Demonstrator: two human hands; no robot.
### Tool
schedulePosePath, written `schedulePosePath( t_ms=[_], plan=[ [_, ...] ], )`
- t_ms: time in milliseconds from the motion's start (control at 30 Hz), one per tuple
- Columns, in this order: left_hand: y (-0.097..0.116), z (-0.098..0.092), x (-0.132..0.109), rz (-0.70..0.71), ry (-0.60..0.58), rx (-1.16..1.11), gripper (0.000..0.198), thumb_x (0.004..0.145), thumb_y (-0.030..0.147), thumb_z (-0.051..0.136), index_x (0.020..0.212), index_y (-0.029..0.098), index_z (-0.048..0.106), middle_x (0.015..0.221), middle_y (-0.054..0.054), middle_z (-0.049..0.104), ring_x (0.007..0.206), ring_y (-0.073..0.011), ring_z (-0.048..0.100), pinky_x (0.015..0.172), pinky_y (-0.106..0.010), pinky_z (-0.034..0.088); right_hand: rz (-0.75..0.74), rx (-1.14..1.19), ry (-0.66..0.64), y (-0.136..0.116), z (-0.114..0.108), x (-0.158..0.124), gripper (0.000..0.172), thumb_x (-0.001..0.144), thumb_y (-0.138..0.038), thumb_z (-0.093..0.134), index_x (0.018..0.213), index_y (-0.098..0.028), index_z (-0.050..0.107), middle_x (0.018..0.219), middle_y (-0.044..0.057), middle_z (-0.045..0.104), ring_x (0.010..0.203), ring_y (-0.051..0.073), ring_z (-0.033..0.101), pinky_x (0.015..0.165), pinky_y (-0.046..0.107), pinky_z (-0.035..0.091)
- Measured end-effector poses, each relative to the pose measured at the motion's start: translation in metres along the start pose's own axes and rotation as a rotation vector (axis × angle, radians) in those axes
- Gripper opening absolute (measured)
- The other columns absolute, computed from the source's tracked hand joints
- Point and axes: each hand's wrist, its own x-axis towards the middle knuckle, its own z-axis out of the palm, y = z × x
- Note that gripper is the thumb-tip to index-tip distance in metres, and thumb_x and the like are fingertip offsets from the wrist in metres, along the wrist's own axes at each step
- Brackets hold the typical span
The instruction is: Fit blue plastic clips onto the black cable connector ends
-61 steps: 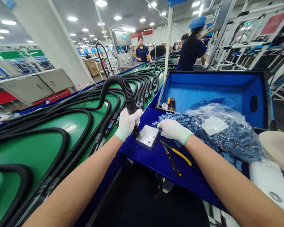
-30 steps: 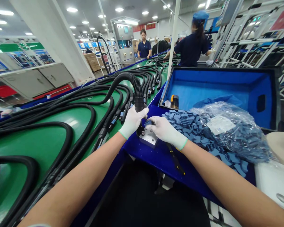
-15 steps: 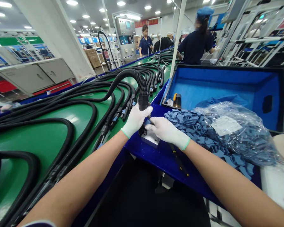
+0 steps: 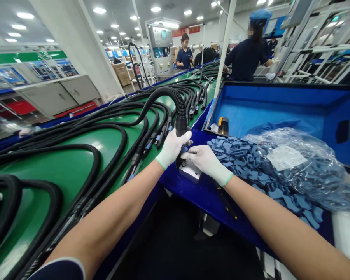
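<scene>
My left hand (image 4: 175,146), in a white glove, is wrapped round the end fitting of a black corrugated hose (image 4: 181,111), which arches up and over from the left. The fitting points down at a metal block (image 4: 190,171) on the blue ledge. My gloved right hand (image 4: 202,159) is closed in a pinch against the lower part of the fitting, at a small blue plastic piece (image 4: 184,149) mostly covered by the fingers. A heap of loose blue plastic pieces (image 4: 236,155) lies just right of my right hand.
Several black hoses lie along the green table (image 4: 111,171) at left. A clear plastic bag (image 4: 306,167) of blue pieces sits before a blue bin (image 4: 303,103). An orange-and-black object (image 4: 223,126) stands at the bin's corner. Two co-workers (image 4: 247,58) are farther back.
The whole view has shifted slightly, so things appear farther right. Both hands stay at the hose end, and the right fingers have moved only a little against it.
</scene>
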Motion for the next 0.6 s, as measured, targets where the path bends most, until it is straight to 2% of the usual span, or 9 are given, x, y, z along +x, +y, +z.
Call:
schedulePosePath(
  t_ms=[100, 200, 300, 433, 533, 600],
  plan=[
    [0.003, -0.001, -0.002, -0.013, 0.002, 0.005, 0.033, 0.086, 0.045, 0.073, 0.099, 0.018, 0.061, 0.073, 0.0, 0.059, 0.067, -0.0149, 0.061, 0.069, -0.03, 0.053, -0.009, -0.02, -0.042, -0.004, -0.002, -0.004, 0.04, 0.084, -0.052, 0.066, 0.07, -0.015, 0.071, 0.059, -0.001, 0.058, 0.056, 0.013, 0.049, 0.052, 0.025, 0.033],
    [0.008, -0.024, -0.011, -0.046, 0.039, 0.053, 0.04, 0.086, 0.055, 0.072, 0.094, 0.018, 0.06, 0.075, -0.003, 0.062, 0.068, -0.016, 0.062, 0.067, -0.03, 0.054, -0.028, -0.046, -0.111, -0.008, -0.008, -0.012, 0.041, 0.088, -0.054, 0.062, 0.078, -0.016, 0.073, 0.066, 0.0, 0.065, 0.06, 0.015, 0.057, 0.054, 0.025, 0.038],
    [0.017, -0.077, -0.039, -0.124, 0.131, 0.122, 0.048, 0.086, 0.064, 0.066, 0.099, 0.019, 0.057, 0.085, -0.006, 0.064, 0.067, -0.0156, 0.063, 0.064, -0.03, 0.054, -0.017, -0.106, -0.129, -0.009, -0.012, -0.016, 0.038, 0.091, -0.054, 0.059, 0.087, -0.018, 0.074, 0.075, 0.002, 0.072, 0.063, 0.017, 0.063, 0.057, 0.026, 0.042],
    [0.042, -0.165, -0.109, -0.341, 0.203, 0.306, 0.053, 0.082, 0.062, 0.068, 0.111, 0.019, 0.059, 0.089, -0.006, 0.067, 0.063, -0.0158, 0.062, 0.061, -0.03, 0.054, -0.087, -0.394, -0.081, -0.005, -0.006, -0.013, 0.025, 0.09, -0.042, 0.06, 0.088, -0.022, 0.076, 0.081, 0.003, 0.075, 0.072, 0.02, 0.067, 0.065, 0.028, 0.044],
    [0.06, -0.217, -0.163, -0.549, 0.194, 0.492, 0.052, 0.079, 0.059, 0.069, 0.108, 0.016, 0.067, 0.09, -0.009, 0.072, 0.069, -0.0227, 0.067, 0.063, -0.034, 0.055, -0.148, -0.571, -0.049, 0.0, 0.001, -0.009, 0.021, 0.089, -0.038, 0.06, 0.09, -0.025, 0.077, 0.091, 0.004, 0.076, 0.085, 0.022, 0.068, 0.071, 0.03, 0.043],
    [0.065, -0.24, -0.191, -0.652, 0.2, 0.635, 0.051, 0.074, 0.057, 0.072, 0.103, 0.014, 0.072, 0.095, -0.011, 0.075, 0.083, -0.0301, 0.07, 0.072, -0.037, 0.057, -0.151, -0.605, -0.055, 0.003, 0.004, -0.008, 0.022, 0.091, -0.038, 0.058, 0.092, -0.026, 0.077, 0.095, 0.004, 0.077, 0.087, 0.023, 0.068, 0.073, 0.031, 0.043]
  ],
)
